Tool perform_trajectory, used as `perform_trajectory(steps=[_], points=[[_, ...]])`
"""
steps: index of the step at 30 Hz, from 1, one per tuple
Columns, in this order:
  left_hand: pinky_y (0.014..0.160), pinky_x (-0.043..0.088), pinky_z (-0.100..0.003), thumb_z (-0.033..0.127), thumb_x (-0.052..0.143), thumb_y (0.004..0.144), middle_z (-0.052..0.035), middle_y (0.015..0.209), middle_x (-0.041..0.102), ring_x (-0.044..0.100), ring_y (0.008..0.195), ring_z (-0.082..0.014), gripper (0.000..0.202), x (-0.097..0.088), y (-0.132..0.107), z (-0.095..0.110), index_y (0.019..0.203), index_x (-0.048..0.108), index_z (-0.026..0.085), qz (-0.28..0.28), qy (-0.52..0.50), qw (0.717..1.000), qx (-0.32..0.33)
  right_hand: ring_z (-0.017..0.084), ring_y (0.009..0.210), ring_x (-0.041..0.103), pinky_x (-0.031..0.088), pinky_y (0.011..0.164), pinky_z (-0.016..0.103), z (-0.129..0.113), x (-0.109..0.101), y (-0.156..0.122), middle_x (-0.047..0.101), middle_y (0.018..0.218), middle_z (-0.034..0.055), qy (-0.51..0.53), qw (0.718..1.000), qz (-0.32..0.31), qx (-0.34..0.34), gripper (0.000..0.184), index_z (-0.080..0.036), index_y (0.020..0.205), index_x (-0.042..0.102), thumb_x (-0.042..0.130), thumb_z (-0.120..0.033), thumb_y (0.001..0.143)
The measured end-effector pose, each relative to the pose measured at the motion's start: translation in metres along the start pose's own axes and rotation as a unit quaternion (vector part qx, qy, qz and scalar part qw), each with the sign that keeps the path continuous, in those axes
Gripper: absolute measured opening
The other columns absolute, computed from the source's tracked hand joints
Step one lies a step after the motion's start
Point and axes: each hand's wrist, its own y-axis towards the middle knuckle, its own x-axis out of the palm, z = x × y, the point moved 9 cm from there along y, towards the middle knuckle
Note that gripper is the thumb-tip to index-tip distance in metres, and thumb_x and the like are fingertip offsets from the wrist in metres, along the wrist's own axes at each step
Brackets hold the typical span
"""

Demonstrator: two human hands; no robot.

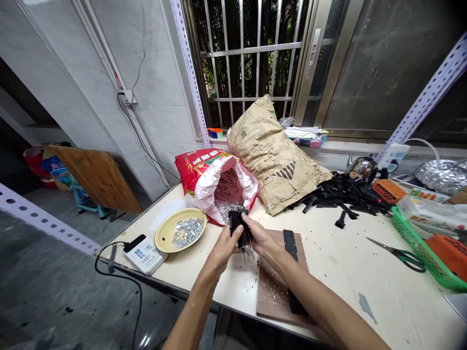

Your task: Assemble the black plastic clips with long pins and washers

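Note:
Both of my hands meet near the table's middle around a bunch of black plastic pieces [238, 221]. My left hand [224, 247] grips the bunch from the left, thumb laid over its front. From the other side, my right hand [261, 239] has its fingers closed at the bunch's right edge. Thin shiny metal pins [244, 260] stick out below the fingers; how they join the black pieces is hidden. Just behind the hands, a red and white sack [202, 194] lies with its mouth towards me, full of thin reddish rods [229, 182].
A yellow dish [160, 238] of small silvery parts and a white box [146, 255] stand left. Under my right forearm lies a brown board [270, 291] with black pieces. Scissors [399, 255], a green basket [419, 267], a black parts heap [339, 192] and a paper sack [270, 150] stand beyond.

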Motion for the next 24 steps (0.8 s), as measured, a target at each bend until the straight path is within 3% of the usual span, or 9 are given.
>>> perform_trajectory(steps=[5, 8, 12, 17, 20, 24], points=[[0.064, 0.050, -0.029, 0.052, 0.066, 0.069, -0.0107, 0.083, 0.068, 0.063, 0.076, -0.0225, 0.054, -0.019, 0.011, 0.017, 0.100, 0.063, 0.008, 0.098, 0.024, 0.991, 0.087, 0.019, 0.096, 0.059, 0.047, 0.083, 0.028, -0.042, 0.016, -0.025, 0.064, 0.105, 0.0041, -0.059, 0.982, 0.000, -0.180, 0.048, -0.019, 0.116, 0.054, 0.067, -0.040, 0.074], [0.067, 0.051, -0.030, 0.050, 0.065, 0.070, -0.0106, 0.088, 0.069, 0.064, 0.081, -0.0238, 0.053, -0.012, 0.018, 0.020, 0.104, 0.062, 0.009, 0.088, 0.022, 0.991, 0.103, 0.019, 0.104, 0.056, 0.045, 0.089, 0.028, -0.059, 0.012, -0.032, 0.062, 0.111, 0.0046, -0.095, 0.963, 0.038, -0.249, 0.048, -0.019, 0.120, 0.052, 0.064, -0.037, 0.077], [0.064, 0.052, -0.031, 0.051, 0.067, 0.069, -0.0122, 0.097, 0.068, 0.064, 0.084, -0.0257, 0.056, -0.003, 0.023, 0.010, 0.109, 0.058, 0.013, 0.076, 0.028, 0.994, 0.074, 0.018, 0.102, 0.056, 0.044, 0.089, 0.028, -0.061, -0.005, -0.027, 0.062, 0.111, 0.0054, -0.116, 0.958, 0.079, -0.250, 0.043, -0.018, 0.118, 0.053, 0.059, -0.039, 0.081], [0.070, 0.052, -0.032, 0.055, 0.056, 0.077, -0.0132, 0.110, 0.063, 0.063, 0.090, -0.0224, 0.053, 0.011, 0.026, 0.001, 0.114, 0.053, 0.017, 0.054, -0.014, 0.997, 0.055, 0.019, 0.105, 0.054, 0.041, 0.094, 0.031, -0.056, -0.016, -0.022, 0.060, 0.111, 0.0074, -0.141, 0.957, 0.103, -0.231, 0.042, -0.016, 0.118, 0.049, 0.053, -0.039, 0.084], [0.073, 0.050, -0.031, 0.054, 0.056, 0.078, -0.0111, 0.101, 0.065, 0.062, 0.091, -0.0217, 0.049, 0.011, 0.028, 0.004, 0.108, 0.056, 0.016, 0.074, 0.004, 0.994, 0.075, 0.019, 0.100, 0.056, 0.044, 0.090, 0.031, -0.056, -0.019, -0.024, 0.060, 0.110, 0.0079, -0.153, 0.951, 0.129, -0.237, 0.043, -0.016, 0.118, 0.048, 0.057, -0.034, 0.080], [0.073, 0.048, -0.029, 0.046, 0.060, 0.075, -0.0073, 0.086, 0.066, 0.060, 0.085, -0.0208, 0.035, 0.011, 0.029, 0.019, 0.090, 0.063, 0.015, 0.090, 0.100, 0.982, 0.132, 0.019, 0.097, 0.056, 0.045, 0.088, 0.031, -0.062, -0.031, -0.032, 0.061, 0.110, 0.0078, -0.167, 0.926, 0.208, -0.267, 0.049, -0.016, 0.118, 0.049, 0.062, -0.028, 0.073]])
